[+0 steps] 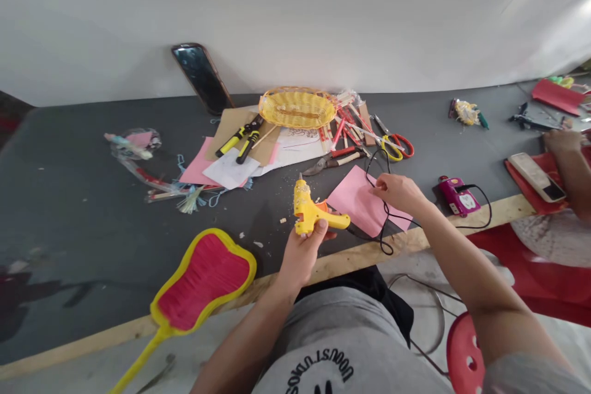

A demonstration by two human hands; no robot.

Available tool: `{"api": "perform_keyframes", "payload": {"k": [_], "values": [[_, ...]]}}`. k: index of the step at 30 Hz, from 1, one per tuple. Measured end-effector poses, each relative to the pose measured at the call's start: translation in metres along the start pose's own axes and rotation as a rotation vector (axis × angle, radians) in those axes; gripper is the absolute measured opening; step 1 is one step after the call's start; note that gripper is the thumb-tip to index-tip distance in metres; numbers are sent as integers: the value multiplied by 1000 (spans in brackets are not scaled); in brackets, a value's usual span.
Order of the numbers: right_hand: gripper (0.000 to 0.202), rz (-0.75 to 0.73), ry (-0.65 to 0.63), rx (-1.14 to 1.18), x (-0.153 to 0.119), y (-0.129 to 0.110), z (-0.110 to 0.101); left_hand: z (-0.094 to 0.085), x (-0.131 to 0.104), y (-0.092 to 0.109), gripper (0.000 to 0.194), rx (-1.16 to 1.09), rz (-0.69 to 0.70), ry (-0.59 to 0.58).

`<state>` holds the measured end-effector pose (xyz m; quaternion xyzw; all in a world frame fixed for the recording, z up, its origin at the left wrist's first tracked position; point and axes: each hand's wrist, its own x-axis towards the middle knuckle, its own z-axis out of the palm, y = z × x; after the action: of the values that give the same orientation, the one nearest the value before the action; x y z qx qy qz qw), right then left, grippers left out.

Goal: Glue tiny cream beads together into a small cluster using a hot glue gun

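Observation:
A yellow hot glue gun is in my left hand, nozzle pointing up and away from me, over the table's near edge. My right hand pinches the gun's black cord, which lies in loops over a sheet of pink paper. Just beyond the paper are pruning shears with their blades to the left. A yellow-rimmed paddle shape with a red face rests at the table edge, left of my left hand.
Behind lie a yellow wicker basket, black-and-yellow pliers, paper sheets, red and white sticks and scissors. A phone leans on the wall. At right are a purple box with a cord and another person's arm.

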<state>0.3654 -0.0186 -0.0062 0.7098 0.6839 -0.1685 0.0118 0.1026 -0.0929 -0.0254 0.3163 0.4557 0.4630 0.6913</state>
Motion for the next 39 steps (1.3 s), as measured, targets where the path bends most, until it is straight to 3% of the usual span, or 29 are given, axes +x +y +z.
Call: {"api": "perform_keyframes", "payload": {"k": [5,8,11,16,19,25,32,36,39], "values": [[17,56,15,-66,-8,-7,0,-2,-1,-2,51,-29,-11,19],[15,103,172,-15,-14,6,-8,-3,-2,-2,48,-28,-4,12],[14,148,430,221,-17,30,-22,-3,-4,2,47,-38,29,-1],[22,243,616,762,-14,63,-45,-5,-3,14,45,-98,124,51],[31,259,647,922,-10,73,-50,-9,0,22,46,-132,191,89],[34,315,585,1175,-4,84,-47,-17,3,29,41,-146,295,158],[30,288,573,1126,4,82,-37,-13,4,26,43,-142,272,127],[23,231,485,800,7,77,-23,-11,6,23,49,-137,231,132],[13,252,495,566,5,78,-20,-12,7,21,52,-131,215,141]]}}
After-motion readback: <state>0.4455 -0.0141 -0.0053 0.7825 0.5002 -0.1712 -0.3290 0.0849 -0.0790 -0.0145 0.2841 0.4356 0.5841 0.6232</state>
